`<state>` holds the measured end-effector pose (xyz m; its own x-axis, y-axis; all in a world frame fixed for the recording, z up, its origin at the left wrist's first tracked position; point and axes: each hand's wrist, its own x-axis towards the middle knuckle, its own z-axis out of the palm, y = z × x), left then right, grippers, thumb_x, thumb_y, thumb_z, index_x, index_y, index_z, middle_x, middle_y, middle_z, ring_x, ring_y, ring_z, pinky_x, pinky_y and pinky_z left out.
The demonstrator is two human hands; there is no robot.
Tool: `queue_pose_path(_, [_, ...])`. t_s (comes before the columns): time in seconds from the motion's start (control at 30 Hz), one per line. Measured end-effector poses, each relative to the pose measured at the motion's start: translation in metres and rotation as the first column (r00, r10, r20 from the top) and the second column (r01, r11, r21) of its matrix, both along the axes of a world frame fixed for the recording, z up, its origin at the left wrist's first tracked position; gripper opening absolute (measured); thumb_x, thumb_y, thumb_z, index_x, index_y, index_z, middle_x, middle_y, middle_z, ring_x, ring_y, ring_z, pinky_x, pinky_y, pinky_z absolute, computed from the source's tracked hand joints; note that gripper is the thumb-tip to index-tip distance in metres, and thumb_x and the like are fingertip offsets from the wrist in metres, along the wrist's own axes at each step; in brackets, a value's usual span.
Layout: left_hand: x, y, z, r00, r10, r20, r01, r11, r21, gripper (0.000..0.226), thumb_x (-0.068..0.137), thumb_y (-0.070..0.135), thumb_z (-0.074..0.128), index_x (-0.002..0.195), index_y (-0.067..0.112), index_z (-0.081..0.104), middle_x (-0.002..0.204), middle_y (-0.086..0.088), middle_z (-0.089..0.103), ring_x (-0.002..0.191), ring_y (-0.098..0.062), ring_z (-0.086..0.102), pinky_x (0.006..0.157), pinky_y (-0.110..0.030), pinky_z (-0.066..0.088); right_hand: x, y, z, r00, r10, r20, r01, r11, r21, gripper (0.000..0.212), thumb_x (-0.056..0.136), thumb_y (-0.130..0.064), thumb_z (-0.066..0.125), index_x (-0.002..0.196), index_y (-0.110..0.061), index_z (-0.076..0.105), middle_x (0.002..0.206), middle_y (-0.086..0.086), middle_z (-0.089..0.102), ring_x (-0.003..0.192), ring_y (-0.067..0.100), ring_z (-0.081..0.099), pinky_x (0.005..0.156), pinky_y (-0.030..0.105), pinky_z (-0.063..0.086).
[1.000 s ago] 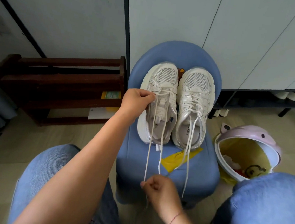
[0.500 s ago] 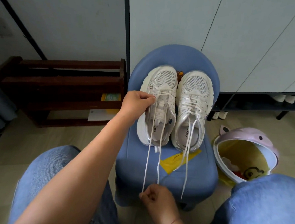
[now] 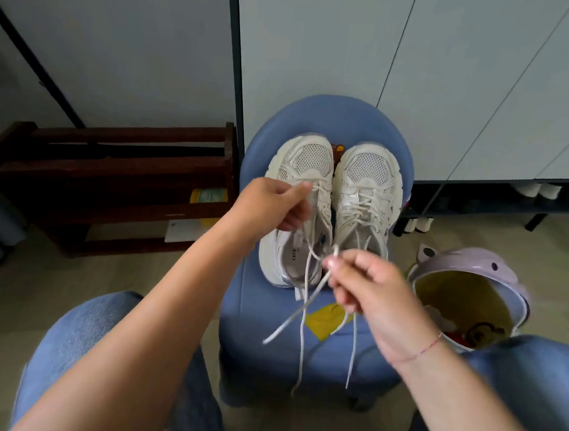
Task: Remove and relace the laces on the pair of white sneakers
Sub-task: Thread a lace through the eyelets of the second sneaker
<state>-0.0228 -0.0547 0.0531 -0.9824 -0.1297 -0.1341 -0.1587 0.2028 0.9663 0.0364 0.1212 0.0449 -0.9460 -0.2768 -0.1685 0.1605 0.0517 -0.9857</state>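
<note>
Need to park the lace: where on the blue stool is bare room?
Barest is the front of the blue stool, between the sneakers' heels and its front edge, beside the yellow patch; the lace trails over it. The back half is crowded: left sneaker and right sneaker fill it, and left hand and right hand pinch the lace above.

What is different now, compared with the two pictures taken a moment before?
The right hand, still pinching the lace, moved up from the front edge of the blue chair toward the white sneakers. The lace, taut before, now hangs slack with loose ends. The left hand keeps gripping the lace at the eyelets, and the sneakers stay side by side on the chair.
</note>
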Motion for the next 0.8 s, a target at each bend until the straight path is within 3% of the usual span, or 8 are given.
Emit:
queue_pose_path(0.13, [0.014, 0.021, 0.008, 0.942, -0.329, 0.057, 0.314, 0.931, 0.186, 0.038, 0.102, 0.038, 0.046, 0.1, 0.009, 0.07, 0.09, -0.006, 0.076, 0.09, -0.021, 0.073, 0.089, -0.031, 0.055, -0.044, 0.01, 0.022, 0.996, -0.083, -0.037, 0.08, 0.993, -0.09, 0.013, 0.091, -0.006, 0.056, 0.08, -0.009, 0.062, 0.057, -0.005, 0.062, 0.047, 0.005, 0.048, 0.041, 0.013, 0.034])
queue_pose_path(0.2, [0.017, 0.028, 0.006, 0.916, -0.4, 0.028, 0.387, 0.899, 0.206, 0.033, 0.103, 0.032, 0.045, 0.101, 0.009, 0.068, 0.077, -0.002, 0.072, 0.076, -0.017, 0.07, 0.081, -0.026, 0.055, -0.063, 0.015, 0.028, 0.992, -0.123, -0.018, 0.119, 0.984, -0.135, 0.012, 0.092, -0.006, 0.055, 0.082, -0.008, 0.062, 0.056, -0.005, 0.062, 0.047, 0.005, 0.048, 0.042, 0.013, 0.035])
queue_pose_path(0.33, [0.011, 0.024, 0.0, 0.945, -0.327, 0.012, 0.326, 0.944, 0.058, 0.03, 0.106, 0.02, 0.044, 0.09, 0.01, 0.067, 0.055, 0.005, 0.04, 0.049, -0.006, 0.039, 0.06, -0.019, 0.046, -0.095, 0.031, 0.034, 0.977, -0.206, 0.045, 0.211, 0.956, -0.205, 0.011, 0.092, -0.006, 0.055, 0.082, -0.008, 0.061, 0.054, -0.004, 0.058, 0.047, 0.006, 0.047, 0.042, 0.014, 0.034])
queue_pose_path(0.5, [0.004, 0.016, -0.004, 0.975, -0.219, 0.029, 0.221, 0.97, -0.098, 0.031, 0.104, 0.024, 0.049, 0.083, 0.016, 0.069, 0.053, 0.009, 0.035, 0.046, -0.005, 0.029, 0.05, -0.018, 0.032, -0.13, 0.05, 0.036, 0.932, -0.228, 0.283, 0.317, 0.89, -0.328, 0.017, 0.093, -0.018, 0.054, 0.078, -0.014, 0.059, 0.057, -0.005, 0.051, 0.044, 0.003, 0.042, 0.041, 0.011, 0.032])
queue_pose_path(0.6, [0.0, 0.014, -0.01, 0.987, -0.159, 0.029, 0.161, 0.979, -0.125, 0.032, 0.103, 0.026, 0.052, 0.078, 0.019, 0.07, 0.047, 0.014, 0.036, 0.046, -0.007, 0.027, 0.046, -0.018, 0.027, -0.139, 0.058, 0.027, 0.924, -0.231, 0.306, 0.33, 0.885, -0.329, 0.013, 0.093, -0.015, 0.055, 0.082, -0.012, 0.061, 0.063, -0.003, 0.054, 0.049, 0.004, 0.045, 0.043, 0.011, 0.036])
queue_pose_path(0.7, [-0.002, 0.014, -0.012, 0.993, -0.121, 0.004, 0.121, 0.985, -0.126, 0.029, 0.102, 0.026, 0.055, 0.079, 0.019, 0.072, 0.046, 0.014, 0.036, 0.047, -0.008, 0.027, 0.048, -0.02, 0.027, -0.137, 0.059, 0.009, 0.92, -0.386, -0.072, 0.391, 0.918, 0.074, 0.014, 0.089, -0.01, 0.062, 0.102, -0.007, 0.064, 0.081, 0.003, 0.061, 0.059, 0.01, 0.05, 0.054, 0.02, 0.045])
queue_pose_path(0.77, [-0.002, 0.018, -0.012, 0.991, -0.129, -0.022, 0.124, 0.98, -0.155, 0.026, 0.101, 0.026, 0.057, 0.083, 0.019, 0.074, 0.05, 0.011, 0.037, 0.048, -0.009, 0.029, 0.049, -0.02, 0.029, -0.126, 0.05, 0.005, 0.847, -0.275, -0.456, 0.432, 0.855, 0.286, 0.028, 0.085, -0.013, 0.066, 0.112, -0.018, 0.061, 0.103, -0.002, 0.063, 0.067, 0.012, 0.055, 0.067, 0.027, 0.048])
queue_pose_path(0.8, [-0.002, 0.021, -0.013, 0.99, -0.139, -0.036, 0.131, 0.977, -0.169, 0.025, 0.1, 0.026, 0.057, 0.085, 0.018, 0.075, 0.052, 0.008, 0.038, 0.047, -0.008, 0.03, 0.048, -0.019, 0.029, -0.118, 0.042, 0.007, 0.833, -0.139, -0.535, 0.358, 0.874, 0.33, 0.031, 0.085, -0.015, 0.065, 0.115, -0.023, 0.059, 0.111, -0.006, 0.062, 0.07, 0.013, 0.058, 0.07, 0.027, 0.049])
